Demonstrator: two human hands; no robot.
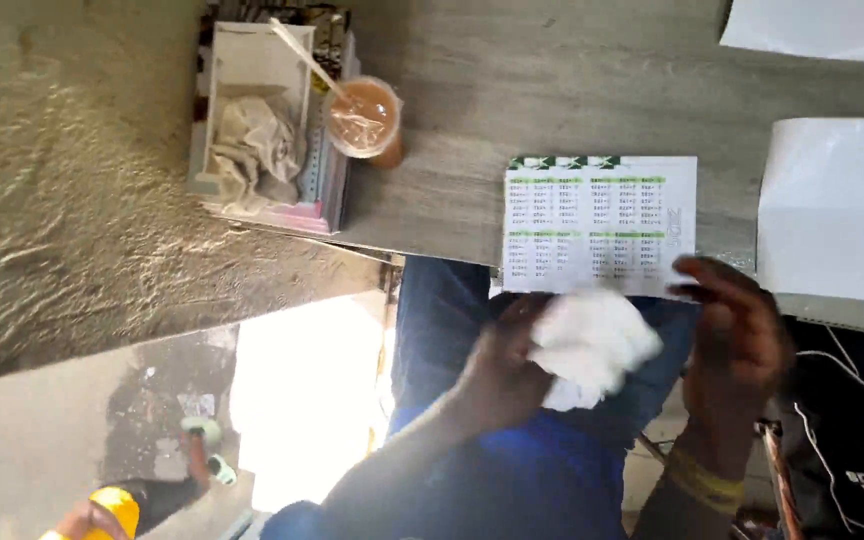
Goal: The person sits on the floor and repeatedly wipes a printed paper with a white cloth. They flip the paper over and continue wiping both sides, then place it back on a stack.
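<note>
Grey wood-grain worktop (512,90) is seen carrying a printed sheet (600,225) at its near edge. A crumpled white tissue (592,350) is clutched by the left hand (497,365); at three o'clock, the right hand (737,335) is held half-curled, empty, fingertips touching the sheet's corner.

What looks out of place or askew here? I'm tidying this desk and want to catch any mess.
The printed sheet with green-headed tables hangs over the grey table's near edge. A crumpled paper wad sits in the white box. The left hand holds a crumpled white tissue. No spill shows.
</note>
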